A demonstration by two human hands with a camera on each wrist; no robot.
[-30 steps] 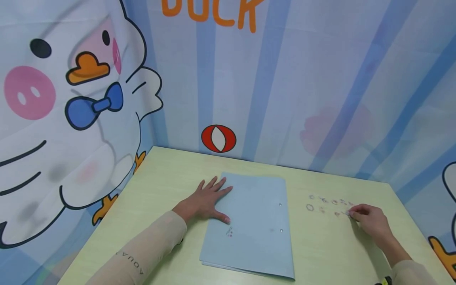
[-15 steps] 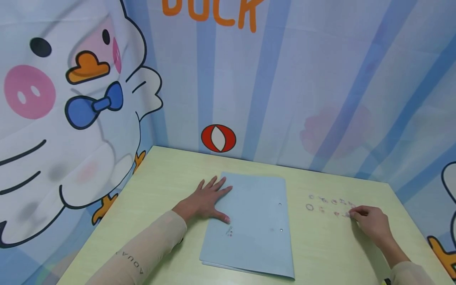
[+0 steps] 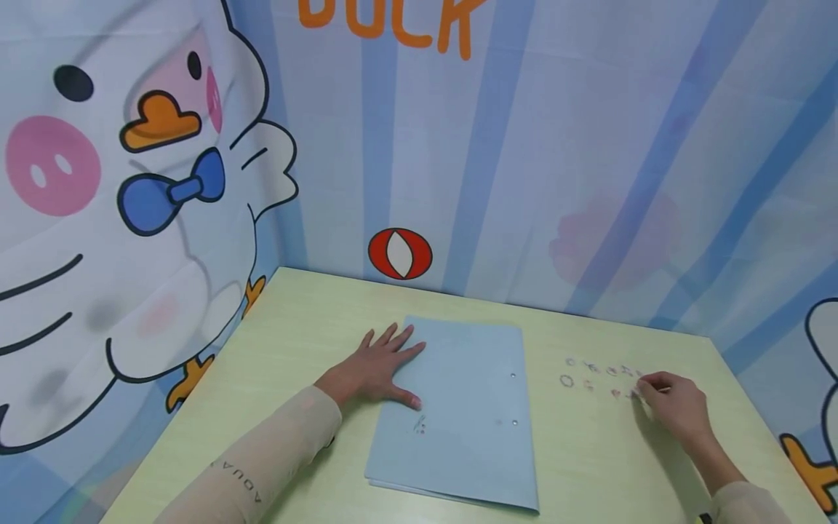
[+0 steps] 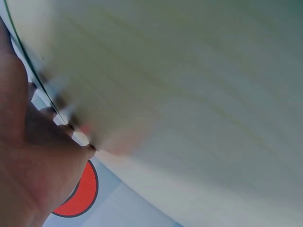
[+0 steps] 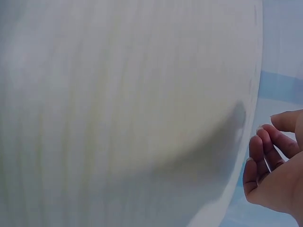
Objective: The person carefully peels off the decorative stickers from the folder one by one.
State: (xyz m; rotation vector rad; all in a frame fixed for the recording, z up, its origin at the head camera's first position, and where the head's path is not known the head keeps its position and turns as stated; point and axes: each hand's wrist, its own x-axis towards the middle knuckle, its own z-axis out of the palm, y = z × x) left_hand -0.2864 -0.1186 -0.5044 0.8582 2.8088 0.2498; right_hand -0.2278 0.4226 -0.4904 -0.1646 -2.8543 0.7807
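Note:
My left hand (image 3: 376, 369) lies with fingers spread on the left edge of a light-blue folder (image 3: 468, 393), pressing it to the table. In the left wrist view that hand (image 4: 40, 137) shows from the side, its fingertips down at the tabletop. On the right, my right hand (image 3: 677, 407) has its thumb and index finger together at the end of two rows of tiny flat decorative pieces (image 3: 612, 371), pinching at a small dark piece (image 3: 633, 395). The right wrist view shows this hand (image 5: 277, 165) with curled fingers; the piece is hidden there.
The pale yellow table (image 3: 314, 313) carries the folder and the pieces. A small printed motif (image 3: 420, 424) and two round dots mark the folder. A blue-striped curtain (image 3: 425, 160) with cartoon ducks stands behind and beside the table.
My right hand shifts slightly at the end of the rows; a pale bluish bit seen at its fingertips a second ago no longer shows. The left hand and folder stay put.

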